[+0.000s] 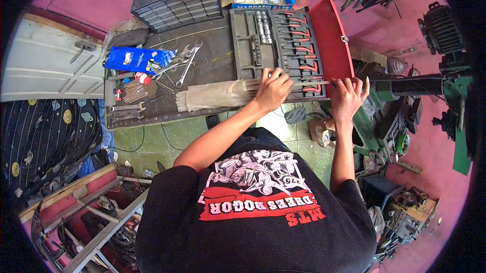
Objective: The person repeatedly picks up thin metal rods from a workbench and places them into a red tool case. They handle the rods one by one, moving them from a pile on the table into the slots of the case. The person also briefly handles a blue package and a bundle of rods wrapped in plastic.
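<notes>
Rods [251, 86] show at the mouth of a paper wrapper [217, 96] just left of the left fingers [276, 74], which curl over the bundle's bare end. The right fingers [349, 86] grasp a thin rod [310, 84] that spans the space between both sets of fingers; whether it is one piece or several lying together, I cannot tell. The wrapper rests along the table [210, 40], its far end well left of the fingers.

The step looks like drawing the rod out lengthwise. To do it well, the left fingers should pin the rest lightly, so that neighbours do not slide along, while the right fingers pull straight in line with the bundle. A sideways tug could bend the rod or tear the paper. Just beyond the fingers lies the open case [331, 35] with its red-handled tools [308, 50], so a slight lift should stop the rod catching there. Right of the right fingers stands a green machine [455, 91]; the leading tip needs watching on that side.
</notes>
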Tool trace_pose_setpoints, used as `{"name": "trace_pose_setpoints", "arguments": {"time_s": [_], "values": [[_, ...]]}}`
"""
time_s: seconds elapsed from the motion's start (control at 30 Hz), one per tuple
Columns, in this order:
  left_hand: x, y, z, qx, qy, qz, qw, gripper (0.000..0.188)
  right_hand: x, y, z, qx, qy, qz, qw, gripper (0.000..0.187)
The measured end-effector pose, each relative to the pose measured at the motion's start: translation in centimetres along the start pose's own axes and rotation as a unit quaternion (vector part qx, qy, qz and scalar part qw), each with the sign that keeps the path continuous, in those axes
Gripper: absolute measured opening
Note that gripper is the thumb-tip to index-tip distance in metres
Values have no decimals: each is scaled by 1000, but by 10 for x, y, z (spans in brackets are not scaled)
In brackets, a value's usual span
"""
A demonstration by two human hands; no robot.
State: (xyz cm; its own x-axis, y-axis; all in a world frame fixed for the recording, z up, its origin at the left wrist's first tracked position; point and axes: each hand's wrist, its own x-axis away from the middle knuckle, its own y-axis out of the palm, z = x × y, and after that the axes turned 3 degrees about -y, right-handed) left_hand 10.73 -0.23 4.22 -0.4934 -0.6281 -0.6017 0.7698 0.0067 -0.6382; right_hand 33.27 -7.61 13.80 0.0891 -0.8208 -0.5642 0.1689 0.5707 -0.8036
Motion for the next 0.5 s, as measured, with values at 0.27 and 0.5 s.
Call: {"name": "trace_pose_setpoints", "arguments": {"time_s": [0.27, 0.5], "values": [[19, -21, -7, -40, -72, -15, 997, 22, -8, 10, -21, -54, -22, -20, 998, 14], [33, -37, -3, -70, -168, -18, 983, 21, -10, 18, -39, -95, -38, -26, 994, 14]]}}
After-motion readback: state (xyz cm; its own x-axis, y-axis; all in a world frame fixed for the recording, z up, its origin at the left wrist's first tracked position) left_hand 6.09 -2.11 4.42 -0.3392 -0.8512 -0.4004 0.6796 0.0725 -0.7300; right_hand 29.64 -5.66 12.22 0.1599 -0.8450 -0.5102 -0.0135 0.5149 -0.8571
